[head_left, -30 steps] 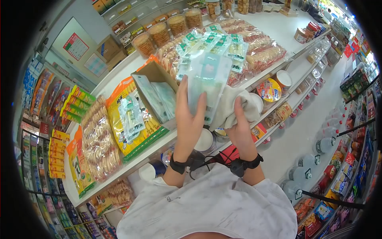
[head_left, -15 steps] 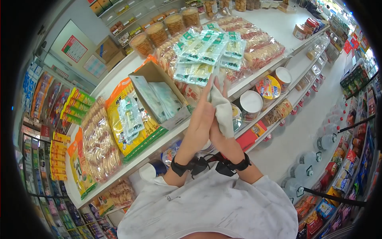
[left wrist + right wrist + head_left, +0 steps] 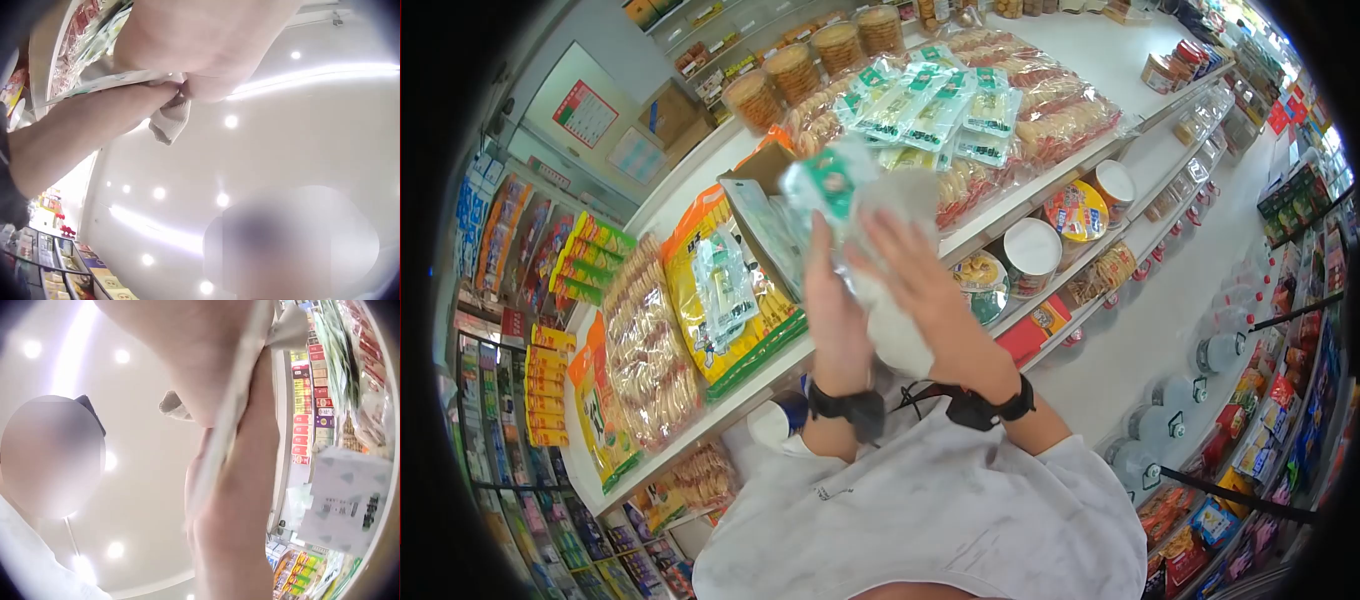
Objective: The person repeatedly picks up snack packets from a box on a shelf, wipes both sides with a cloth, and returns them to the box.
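Held up in front of the counter is a flat plastic food packet (image 3: 830,185) with a green label, blurred by motion. My left hand (image 3: 837,320) holds its lower part from the left side. From the right, my right hand (image 3: 925,290) holds a pale cloth (image 3: 900,335) against the packet, fingers stretched across it. A corner of the cloth (image 3: 170,125) pokes out between the hands in the left wrist view. Edge-on in the right wrist view, the packet (image 3: 234,406) shows as a pale strip.
Similar packets (image 3: 930,110) are piled on bagged crackers at the back. An open carton (image 3: 765,165) with packets inside stands left of the hands, beside a yellow snack bag (image 3: 730,360). Tubs (image 3: 1032,245) line the shelf below the counter (image 3: 990,215).
The pale packet seen a second ago passed between pressed palms with the cloth. Both hands have since moved left, toward the carton, and a packet with its green label now shows above them.
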Demonstrator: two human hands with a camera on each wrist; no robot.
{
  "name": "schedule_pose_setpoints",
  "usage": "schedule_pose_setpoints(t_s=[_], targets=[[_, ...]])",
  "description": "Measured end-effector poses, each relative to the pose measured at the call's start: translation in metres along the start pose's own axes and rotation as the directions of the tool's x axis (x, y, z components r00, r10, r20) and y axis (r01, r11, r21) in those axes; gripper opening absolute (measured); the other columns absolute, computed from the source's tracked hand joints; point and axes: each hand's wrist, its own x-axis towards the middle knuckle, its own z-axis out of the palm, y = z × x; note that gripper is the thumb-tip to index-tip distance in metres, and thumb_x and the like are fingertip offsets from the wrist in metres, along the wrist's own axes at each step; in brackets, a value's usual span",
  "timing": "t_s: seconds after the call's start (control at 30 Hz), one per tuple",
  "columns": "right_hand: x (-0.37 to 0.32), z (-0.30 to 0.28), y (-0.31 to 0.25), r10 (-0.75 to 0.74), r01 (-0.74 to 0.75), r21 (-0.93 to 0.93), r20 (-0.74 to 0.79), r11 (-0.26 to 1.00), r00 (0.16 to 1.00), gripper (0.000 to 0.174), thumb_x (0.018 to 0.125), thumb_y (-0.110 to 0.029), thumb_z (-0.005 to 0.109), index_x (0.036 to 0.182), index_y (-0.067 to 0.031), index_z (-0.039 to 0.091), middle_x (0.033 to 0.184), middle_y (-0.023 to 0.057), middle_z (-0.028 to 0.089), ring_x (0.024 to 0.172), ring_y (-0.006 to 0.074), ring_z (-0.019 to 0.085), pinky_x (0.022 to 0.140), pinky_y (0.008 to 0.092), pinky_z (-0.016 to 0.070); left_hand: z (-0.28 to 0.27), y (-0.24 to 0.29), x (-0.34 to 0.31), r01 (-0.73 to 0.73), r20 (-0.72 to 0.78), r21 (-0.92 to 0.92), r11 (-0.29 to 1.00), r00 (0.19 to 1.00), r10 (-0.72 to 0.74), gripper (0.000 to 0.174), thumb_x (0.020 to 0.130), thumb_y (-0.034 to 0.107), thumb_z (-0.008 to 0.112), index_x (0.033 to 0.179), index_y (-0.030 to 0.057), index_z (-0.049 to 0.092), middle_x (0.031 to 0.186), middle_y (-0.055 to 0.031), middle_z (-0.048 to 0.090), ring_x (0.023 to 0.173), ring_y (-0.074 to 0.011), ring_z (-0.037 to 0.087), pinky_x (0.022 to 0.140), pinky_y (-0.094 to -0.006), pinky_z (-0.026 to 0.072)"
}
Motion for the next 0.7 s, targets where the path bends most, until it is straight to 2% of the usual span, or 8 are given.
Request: schedule_pose_setpoints(t_s=[0.13,0.2,0.3,0.4,0.47,0.53,0.63,0.7], targets=[[-0.011,0.002,0.003,-0.153,0.097,0.224,0.249,0.970,0.956,0.063,0.083,-0.015,0.063,0.142,-0.0029,0.046,0.153,0.0207,0.035,0.145,0.0341,0.029,0.118,0.0450,0.0231,-0.016,0.020,0.019,-0.178,0.016,-0.003,0.984,0.984,0.178,0.043,0.103,0.035,0.049,0.132,0.0029,0.049,0.122,-0.0125,0.061,0.107,-0.0240,0.063,0.093,-0.0403,0.0525],[-0.026,0.005,0.015,0.202,-0.270,0.619,0.180,0.737,0.963,0.060,0.084,-0.011,0.063,0.141,-0.0018,0.046,0.153,0.0194,0.037,0.144,0.0322,0.032,0.117,0.0424,0.0248,-0.011,0.021,0.020,-0.209,0.022,-0.148,0.967,0.976,0.215,0.042,0.103,0.033,0.048,0.132,0.0031,0.049,0.122,-0.0126,0.061,0.106,-0.0240,0.064,0.092,-0.0400,0.0533],[-0.019,-0.003,0.005,0.606,-0.369,0.852,0.078,0.372,0.792,0.054,0.087,-0.010,0.064,0.139,-0.0004,0.048,0.146,0.0177,0.045,0.136,0.0283,0.042,0.113,0.0373,0.0304,-0.001,0.030,0.006,-0.246,0.046,-0.134,0.960,0.966,0.254,0.040,0.104,0.031,0.048,0.132,0.0035,0.049,0.119,-0.0118,0.063,0.107,-0.0216,0.064,0.091,-0.0386,0.0533],[-0.030,0.007,0.011,0.711,-0.548,0.693,0.072,0.469,0.699,0.049,0.090,-0.011,0.065,0.135,0.0003,0.051,0.134,0.0142,0.054,0.120,0.0217,0.052,0.102,0.0323,0.0395,-0.001,0.019,-0.008,-0.309,-0.078,0.164,0.937,0.943,0.325,0.035,0.104,0.025,0.050,0.129,0.0002,0.052,0.115,-0.0097,0.065,0.100,-0.0172,0.064,0.088,-0.0347,0.0517],[0.000,0.005,0.010,0.346,-0.318,0.435,0.017,0.842,0.938,0.043,0.090,-0.015,0.069,0.128,0.0020,0.055,0.114,0.0078,0.061,0.098,0.0130,0.057,0.084,0.0277,0.0476,-0.006,0.015,-0.012,-0.453,0.074,0.495,0.741,0.872,0.484,0.035,0.104,0.023,0.048,0.130,-0.0004,0.052,0.116,-0.0096,0.065,0.100,-0.0159,0.064,0.088,-0.0293,0.0498],[-0.007,0.013,0.019,0.487,-0.452,0.370,-0.002,0.812,0.874,0.039,0.090,-0.014,0.069,0.123,0.0032,0.057,0.109,0.0064,0.063,0.095,0.0118,0.058,0.081,0.0267,0.0479,-0.014,0.018,-0.014,-0.521,0.226,0.691,0.500,0.814,0.535,0.034,0.105,0.021,0.047,0.128,-0.0033,0.054,0.119,-0.0118,0.064,0.107,-0.0176,0.061,0.093,-0.0280,0.0456],[-0.011,0.013,0.037,0.625,-0.544,0.413,-0.082,0.730,0.776,0.031,0.091,-0.013,0.068,0.116,0.0033,0.060,0.102,0.0057,0.064,0.092,0.0121,0.059,0.083,0.0258,0.0464,-0.037,0.042,0.008,-0.628,0.417,0.778,0.027,0.548,0.725,0.028,0.100,0.012,0.053,0.123,-0.0040,0.056,0.115,-0.0149,0.065,0.113,-0.0260,0.060,0.098,-0.0348,0.0434],[0.004,0.002,0.046,0.578,-0.468,0.420,-0.185,0.778,0.795,0.030,0.094,-0.015,0.066,0.118,0.0024,0.059,0.105,0.0054,0.064,0.094,0.0120,0.059,0.085,0.0258,0.0462,-0.046,0.053,0.015,-0.510,0.330,0.860,-0.003,0.551,0.766,0.037,0.091,0.012,0.066,0.123,-0.0014,0.055,0.132,-0.0190,0.054,0.128,-0.0333,0.049,0.107,-0.0418,0.0365]])
